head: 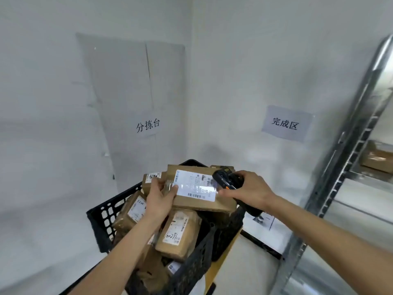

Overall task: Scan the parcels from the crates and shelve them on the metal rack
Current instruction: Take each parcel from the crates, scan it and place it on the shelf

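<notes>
1. Forearms reach over the black slatted plastic crate [102,218].
2. Held above it, the flat brown cardboard parcel [197,188] sits in the left hand [159,199], whose fingers curl round its edge.
3. Gripped in the right hand [248,192], the black handheld scanner [225,179] points at the label.
4. Risk: glare on the glossy label may spoil the scan.
5. One-handed, the parcel could tip back into the crate before it reaches the grey metal rack [340,167].
</notes>
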